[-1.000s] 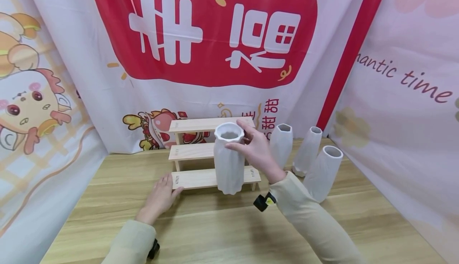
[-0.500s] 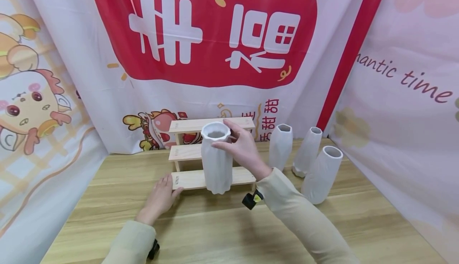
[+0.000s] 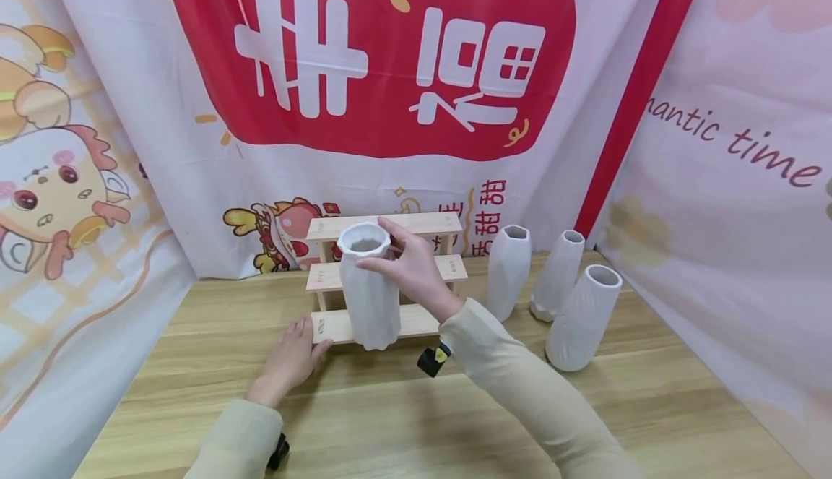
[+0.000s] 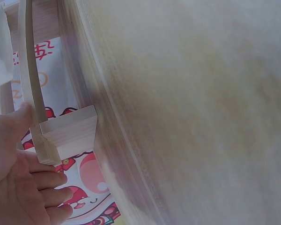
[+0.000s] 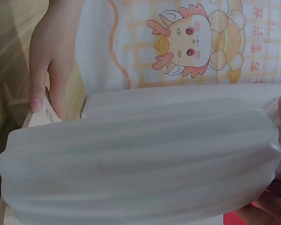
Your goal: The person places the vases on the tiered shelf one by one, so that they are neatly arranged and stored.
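The right hand [image 3: 419,269] grips a white ribbed vase [image 3: 370,302] at its upper end, by the scalloped rim. The vase is near upright, mouth up, in front of a three-tier wooden stand [image 3: 422,224]; contact between its base and the lowest tier cannot be confirmed. The left hand [image 3: 289,357] touches the left end of that tier. On the wood-grain table [image 3: 390,421], right of the stand, are an angular-mouthed vase [image 3: 509,273], a slender vase [image 3: 557,275] and, foremost, a round-mouthed vase [image 3: 581,320]. Behind hangs white cloth with a red panel [image 3: 386,67].
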### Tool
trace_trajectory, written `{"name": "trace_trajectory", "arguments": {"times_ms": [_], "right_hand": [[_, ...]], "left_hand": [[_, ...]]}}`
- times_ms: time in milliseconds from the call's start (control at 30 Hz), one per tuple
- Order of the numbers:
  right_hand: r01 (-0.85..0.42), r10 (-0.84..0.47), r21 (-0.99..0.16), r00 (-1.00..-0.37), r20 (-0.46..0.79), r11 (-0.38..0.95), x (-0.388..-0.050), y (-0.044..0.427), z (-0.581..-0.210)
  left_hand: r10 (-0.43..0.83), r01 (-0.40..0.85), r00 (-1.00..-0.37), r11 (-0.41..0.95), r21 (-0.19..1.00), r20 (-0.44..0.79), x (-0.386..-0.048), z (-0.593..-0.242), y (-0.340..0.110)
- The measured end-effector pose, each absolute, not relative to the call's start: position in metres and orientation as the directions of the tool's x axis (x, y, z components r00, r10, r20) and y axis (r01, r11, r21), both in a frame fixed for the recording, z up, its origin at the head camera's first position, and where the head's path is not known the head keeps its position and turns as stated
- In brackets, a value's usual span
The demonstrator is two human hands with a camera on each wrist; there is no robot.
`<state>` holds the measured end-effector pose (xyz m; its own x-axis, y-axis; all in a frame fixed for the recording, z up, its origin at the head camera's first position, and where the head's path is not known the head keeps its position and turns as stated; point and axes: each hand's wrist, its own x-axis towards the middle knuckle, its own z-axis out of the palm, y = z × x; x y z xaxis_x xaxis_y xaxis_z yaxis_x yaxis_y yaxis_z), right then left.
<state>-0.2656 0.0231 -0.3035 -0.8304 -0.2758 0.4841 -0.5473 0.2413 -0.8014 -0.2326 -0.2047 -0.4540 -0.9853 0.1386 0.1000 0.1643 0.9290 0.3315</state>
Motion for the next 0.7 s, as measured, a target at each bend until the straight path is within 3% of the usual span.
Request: {"name": "trace_trajectory", "arguments": {"times_ms": [700], "right_hand": [[-0.544,-0.263,-0.820,-0.829,0.494,0.178,-0.277,0.003,-0.314]], "left_hand": [[0.134,0.161,-0.986,0.926,0.343,0.100,-0.232,-0.454,-0.205]]}}
